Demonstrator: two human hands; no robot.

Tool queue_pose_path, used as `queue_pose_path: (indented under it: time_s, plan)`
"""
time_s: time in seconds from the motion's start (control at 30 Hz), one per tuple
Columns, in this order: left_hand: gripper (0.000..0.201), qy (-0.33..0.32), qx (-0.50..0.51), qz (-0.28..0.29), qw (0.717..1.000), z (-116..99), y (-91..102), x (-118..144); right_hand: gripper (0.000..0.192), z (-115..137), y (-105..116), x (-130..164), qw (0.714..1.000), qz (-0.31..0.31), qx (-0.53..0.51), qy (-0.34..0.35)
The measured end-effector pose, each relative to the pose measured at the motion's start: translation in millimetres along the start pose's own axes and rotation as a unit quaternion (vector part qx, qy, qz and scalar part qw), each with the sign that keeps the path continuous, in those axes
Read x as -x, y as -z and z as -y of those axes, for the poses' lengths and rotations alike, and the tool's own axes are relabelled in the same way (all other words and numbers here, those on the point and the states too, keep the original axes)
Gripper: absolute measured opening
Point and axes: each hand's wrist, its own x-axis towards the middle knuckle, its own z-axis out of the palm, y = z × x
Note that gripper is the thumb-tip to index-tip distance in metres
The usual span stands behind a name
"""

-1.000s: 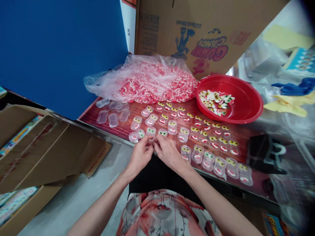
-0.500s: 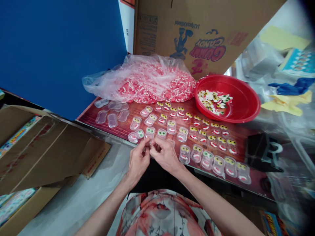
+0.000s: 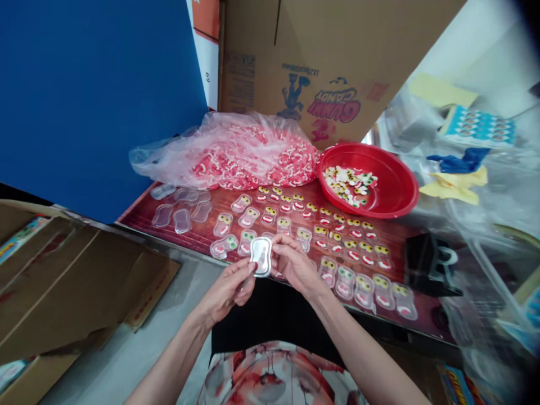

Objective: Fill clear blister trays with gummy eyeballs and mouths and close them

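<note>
Between both hands, above the table's front edge, is a small clear plastic tray [image 3: 261, 256] with a waisted outline and a glare on its face. My left hand [image 3: 232, 284] pinches its lower left side. The fingers of my right hand [image 3: 295, 264] grip its right edge. Around it on the table lie rows of similar clear trays, many holding gummy eyes and red-and-white mouth pieces, such as a filled tray [image 3: 345, 281] to the right. Several trays without pieces, among them a clear tray [image 3: 183, 221], lie at the left.
A plastic bag of red-and-white gummies [image 3: 248, 152] lies behind the rows. Beside it stands a red basin [image 3: 396, 197] with gummy eyes inside. A large cardboard box [image 3: 253, 34], a blue panel [image 3: 93, 101], a black holder [image 3: 428, 264] and open cartons [image 3: 54, 281] surround the dark red table [image 3: 139, 212].
The hands have spread slightly apart, and the clear tray they hold now shows plainly between them. The view has shifted, so the table's things appear lower and further left.
</note>
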Motion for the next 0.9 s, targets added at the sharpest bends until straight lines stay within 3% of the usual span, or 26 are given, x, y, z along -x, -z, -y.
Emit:
queue_pose_path:
  time_s: [0.13,0.27,0.33,0.43,0.53,0.67,0.77,0.9]
  plan:
    - [0.036,-0.05,-0.077,-0.053,0.994,-12,-7.3,-35,0.029,18,14,-19,0.99,-0.048,0.127,0.037]
    - [0.035,-0.057,-0.22,-0.062,0.972,-25,-1.3,-70,0.032,26,35,-57,0.959,-0.087,0.258,0.081]
    - [0.03,-0.081,-0.317,-0.104,0.939,-35,5.1,-87,0.022,25,44,-80,0.947,-0.109,0.291,0.078]
    - [0.022,-0.118,-0.478,-0.185,0.85,-50,13.4,-108,0.011,25,51,-111,0.924,-0.164,0.34,0.058]
    - [0.043,-0.114,-0.61,-0.209,0.755,-61,13.3,-121,0.014,29,51,-128,0.871,-0.196,0.446,0.058]
    - [0.054,-0.072,-0.71,-0.192,0.674,-66,0.5,-127,0.02,33,44,-134,0.743,-0.211,0.63,0.082]
    - [0.054,-0.054,-0.748,-0.174,0.638,-67,-7.7,-131,0.027,32,38,-136,0.683,-0.219,0.696,0.043]
    - [0.05,-0.041,-0.762,-0.158,0.627,-66,-8.3,-136,0.031,31,34,-136,0.656,-0.213,0.724,0.009]
